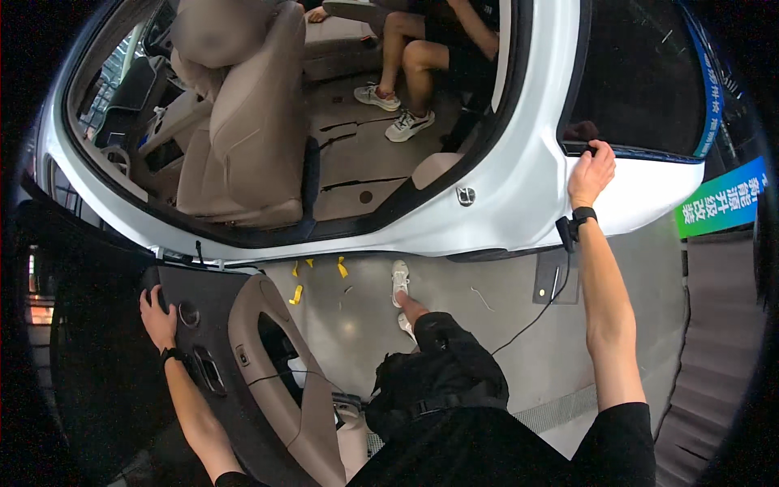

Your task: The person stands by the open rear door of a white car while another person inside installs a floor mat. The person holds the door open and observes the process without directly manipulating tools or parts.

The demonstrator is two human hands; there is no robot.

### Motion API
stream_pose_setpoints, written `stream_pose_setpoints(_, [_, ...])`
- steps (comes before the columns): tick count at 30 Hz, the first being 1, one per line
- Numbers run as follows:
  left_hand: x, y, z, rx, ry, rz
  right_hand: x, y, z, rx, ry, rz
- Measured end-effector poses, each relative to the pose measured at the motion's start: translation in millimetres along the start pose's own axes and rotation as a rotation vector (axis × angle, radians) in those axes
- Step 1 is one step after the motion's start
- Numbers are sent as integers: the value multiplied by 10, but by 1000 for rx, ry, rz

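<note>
The car door [276, 381] stands swung out at my left, its inner side a dark upper panel with beige trim. My left hand [160, 318] lies on the dark upper panel, beside a round speaker [188, 314], fingers spread. Across the white car body [519, 187], my right hand [592, 173] rests at the lower edge of the dark rear side window [641, 81]. Its fingers bend over that edge, thumb apart, and I see no loose object in it. A black band circles each of my wrists. From the right one a dark cable [531, 326] hangs down.
Inside the doorway are a beige front seat [251, 138] and the cabin floor [349, 162], where a seated person's shoes [410, 124] rest. Yellow scraps [297, 295] lie on the grey floor below the sill. A grey curtain [722, 341] and a blue-green banner [722, 199] stand at right.
</note>
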State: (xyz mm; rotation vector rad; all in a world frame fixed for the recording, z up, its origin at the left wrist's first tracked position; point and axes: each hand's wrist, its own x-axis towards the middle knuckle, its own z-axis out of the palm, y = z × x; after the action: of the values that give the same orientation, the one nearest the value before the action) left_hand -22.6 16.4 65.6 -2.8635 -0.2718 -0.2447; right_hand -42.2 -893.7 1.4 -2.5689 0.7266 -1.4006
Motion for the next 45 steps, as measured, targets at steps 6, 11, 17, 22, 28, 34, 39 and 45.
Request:
stream_pose_setpoints(6, [-19,-83,29,-39,3,-18,-7,-20,11,12,-7,-5])
stream_pose_setpoints(11, [-16,-71,39,2,17,-8,-13,-9,11,-7,-27,10])
stream_pose_setpoints(17, [-55,-111,89,28,69,40,-11,-42,-8,-16,-21,-8])
stream_pose_setpoints(22, [-34,-99,90,17,74,26,-26,-36,-19,-14,-31,1])
stream_pose_setpoints(28, [-30,-47,23,1,31,-24,-21,-51,0,-8,-13,-8])
stream_pose_setpoints(34, [-40,-19,8,5,30,-17,-26,-20,3,-3,-23,10])
stream_pose_setpoints(39, [-50,-25,0,9,41,-14,-24,-33,4,-6,-16,-9])
stream_pose_setpoints(45, [-47,13,-24,5,38,-21,-19,-25,-3,-3,-15,-14])
